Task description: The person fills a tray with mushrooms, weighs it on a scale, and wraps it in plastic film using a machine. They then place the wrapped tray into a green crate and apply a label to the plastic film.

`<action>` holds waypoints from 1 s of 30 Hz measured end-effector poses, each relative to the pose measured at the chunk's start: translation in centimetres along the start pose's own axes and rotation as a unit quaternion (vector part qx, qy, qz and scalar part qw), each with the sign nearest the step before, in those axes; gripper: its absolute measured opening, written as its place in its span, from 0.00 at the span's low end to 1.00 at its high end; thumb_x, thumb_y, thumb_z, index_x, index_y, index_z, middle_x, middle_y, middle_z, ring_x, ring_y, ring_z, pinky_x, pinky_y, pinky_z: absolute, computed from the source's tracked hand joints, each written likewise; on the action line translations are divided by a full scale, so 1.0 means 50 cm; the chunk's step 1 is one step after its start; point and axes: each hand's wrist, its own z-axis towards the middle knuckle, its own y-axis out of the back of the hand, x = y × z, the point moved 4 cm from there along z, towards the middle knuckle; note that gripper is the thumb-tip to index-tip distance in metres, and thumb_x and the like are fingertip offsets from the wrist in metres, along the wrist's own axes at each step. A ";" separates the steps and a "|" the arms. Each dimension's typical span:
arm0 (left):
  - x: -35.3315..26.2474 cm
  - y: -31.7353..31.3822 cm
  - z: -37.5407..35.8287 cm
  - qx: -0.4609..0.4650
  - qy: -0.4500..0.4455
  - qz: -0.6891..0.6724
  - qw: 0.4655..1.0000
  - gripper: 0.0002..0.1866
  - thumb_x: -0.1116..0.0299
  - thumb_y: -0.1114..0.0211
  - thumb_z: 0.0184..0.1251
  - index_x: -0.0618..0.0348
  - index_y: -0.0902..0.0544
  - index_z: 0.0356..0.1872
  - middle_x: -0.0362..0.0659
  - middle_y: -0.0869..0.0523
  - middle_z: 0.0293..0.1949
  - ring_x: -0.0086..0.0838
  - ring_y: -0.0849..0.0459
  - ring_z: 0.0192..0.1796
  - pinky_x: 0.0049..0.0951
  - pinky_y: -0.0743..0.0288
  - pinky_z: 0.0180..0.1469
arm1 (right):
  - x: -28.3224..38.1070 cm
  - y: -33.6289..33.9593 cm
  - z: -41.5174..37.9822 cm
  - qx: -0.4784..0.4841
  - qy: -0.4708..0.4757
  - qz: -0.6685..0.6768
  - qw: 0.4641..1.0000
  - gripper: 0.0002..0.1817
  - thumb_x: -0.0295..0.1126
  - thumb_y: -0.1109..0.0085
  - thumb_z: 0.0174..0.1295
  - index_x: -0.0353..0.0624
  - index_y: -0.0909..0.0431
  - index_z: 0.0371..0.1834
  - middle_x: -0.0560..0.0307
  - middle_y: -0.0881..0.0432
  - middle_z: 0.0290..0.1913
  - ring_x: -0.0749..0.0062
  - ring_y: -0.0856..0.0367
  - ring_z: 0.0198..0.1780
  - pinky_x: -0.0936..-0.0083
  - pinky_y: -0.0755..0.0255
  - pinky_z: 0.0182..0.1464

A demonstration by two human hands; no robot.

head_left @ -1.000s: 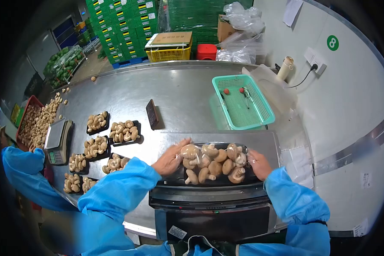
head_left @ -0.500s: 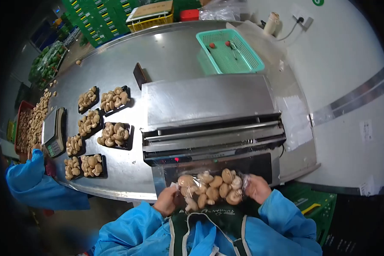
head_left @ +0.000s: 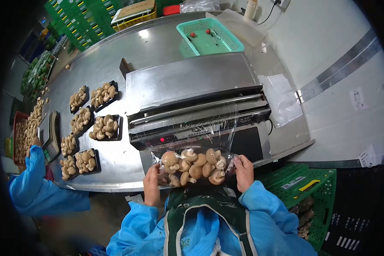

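Note:
In front of my chest a pack of brown mushrooms [head_left: 196, 171] lies under clear plastic film [head_left: 219, 128], with any tray beneath it hidden. My left hand [head_left: 152, 185] grips the pack's left end, fingers partly out of sight. At the opposite end my right hand [head_left: 243, 173] is closed on the pack, thumb on top. The film runs in a creased sheet from the pack up to the metal film-wrapping machine [head_left: 196, 106], whose front panel shows a red light. Both hands are at the machine's near edge.
Several black trays of mushrooms [head_left: 102, 128] stand on the steel table [head_left: 128, 170] at left, near a scale [head_left: 51, 138] and loose mushrooms. A co-worker's blue sleeve [head_left: 34, 179] is far left. A green basket [head_left: 209, 36] sits behind the machine; a green crate [head_left: 315, 187] is lower right.
The view has shifted, so the table appears farther up and left. Film now visibly stretches between the machine and the mushroom pack. Both hands still hold its ends.

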 end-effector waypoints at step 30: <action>0.053 -0.045 -0.025 0.369 0.013 -0.106 0.923 0.12 0.64 0.43 0.66 0.59 0.25 0.46 0.42 0.21 0.39 0.25 0.22 0.38 0.26 0.24 0.39 | -0.169 -0.136 -0.206 0.241 -0.093 0.559 0.788 0.12 0.36 0.45 0.60 0.44 0.24 0.43 0.51 0.23 0.45 0.65 0.22 0.40 0.68 0.26 0.43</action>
